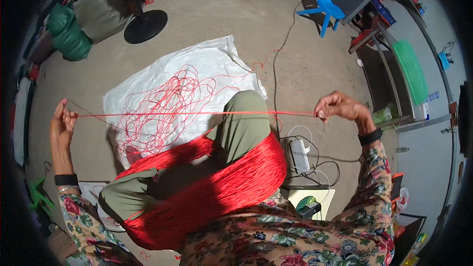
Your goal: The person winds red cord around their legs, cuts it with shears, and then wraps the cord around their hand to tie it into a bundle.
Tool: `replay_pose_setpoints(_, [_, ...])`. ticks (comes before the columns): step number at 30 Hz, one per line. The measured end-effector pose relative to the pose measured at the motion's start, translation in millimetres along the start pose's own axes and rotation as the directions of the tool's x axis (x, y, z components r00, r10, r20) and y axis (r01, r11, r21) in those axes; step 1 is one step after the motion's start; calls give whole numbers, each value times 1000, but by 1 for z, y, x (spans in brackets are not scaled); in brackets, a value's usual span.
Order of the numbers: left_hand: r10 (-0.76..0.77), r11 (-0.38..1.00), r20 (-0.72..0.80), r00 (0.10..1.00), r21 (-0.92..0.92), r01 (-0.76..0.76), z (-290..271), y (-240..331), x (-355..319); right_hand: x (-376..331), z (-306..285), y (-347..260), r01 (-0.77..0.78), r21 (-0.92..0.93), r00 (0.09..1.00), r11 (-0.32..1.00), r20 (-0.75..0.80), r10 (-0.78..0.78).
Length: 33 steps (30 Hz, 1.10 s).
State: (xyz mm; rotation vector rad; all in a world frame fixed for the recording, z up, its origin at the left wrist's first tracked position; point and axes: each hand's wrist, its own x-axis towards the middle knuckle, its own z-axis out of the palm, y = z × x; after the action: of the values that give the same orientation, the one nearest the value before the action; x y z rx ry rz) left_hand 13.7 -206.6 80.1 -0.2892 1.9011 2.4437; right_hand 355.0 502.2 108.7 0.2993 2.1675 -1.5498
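Over the white sheet (217, 59): a red cord (197, 113), drawn taut and nearly level from hand to hand, passing across the view of the raised right knee (241, 123); whether it touches the knee I cannot tell.
Left hand (64, 120): out beyond the sheet's left edge, fingers curled, thumb and fingertips pinching the cord's left end; a thin slack strand also runs from it down toward the loops.
Right hand (342, 107): well beyond the sheet's right edge, over the floor (320, 64), thumb and forefinger pinching the cord's right end, the other fingers bent in.
Skein (246, 177): thick, bright red, looped around both knees, its near side sagging across the lap; part of it covers the sheet's near edge.
Loops (162, 111): loose red strands in a tangle, spread over the sheet's middle and down to its near edge; one strand trails off past the right edge onto the floor.
Floor near the sheet's right corner: a black cable (275, 69) running along the ground, with a white power strip (299, 155) lying just beside the right knee.
Far floor: a blue chair (327, 5) toward the right, a round black base (146, 26) toward the left, and a green bag (66, 34) nearer the left edge.
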Motion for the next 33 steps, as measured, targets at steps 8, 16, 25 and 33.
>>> replay_pose_setpoints(8, [7, 997, -20, 1000, -73, -8, -32, -1, 7, 84, 6, 36, 105, -3, 980, 994, -167, -104])
replay_pose_setpoints(16, [-11, 999, -140, 990, 35, 16, -115, -9, 17, 228, 33, 47, 73, 341, 983, 937, -182, -10])
replay_pose_setpoints(25, [-148, 519, 34, 988, 853, 48, 10, -46, -17, 252, 94, -59, 113, 631, 981, 767, 50, -186])
replay_pose_setpoints(33, [-85, 987, 780, 620, 152, -56, 219, -112, -113, 248, 154, -136, 36, 771, 884, 635, 271, -380])
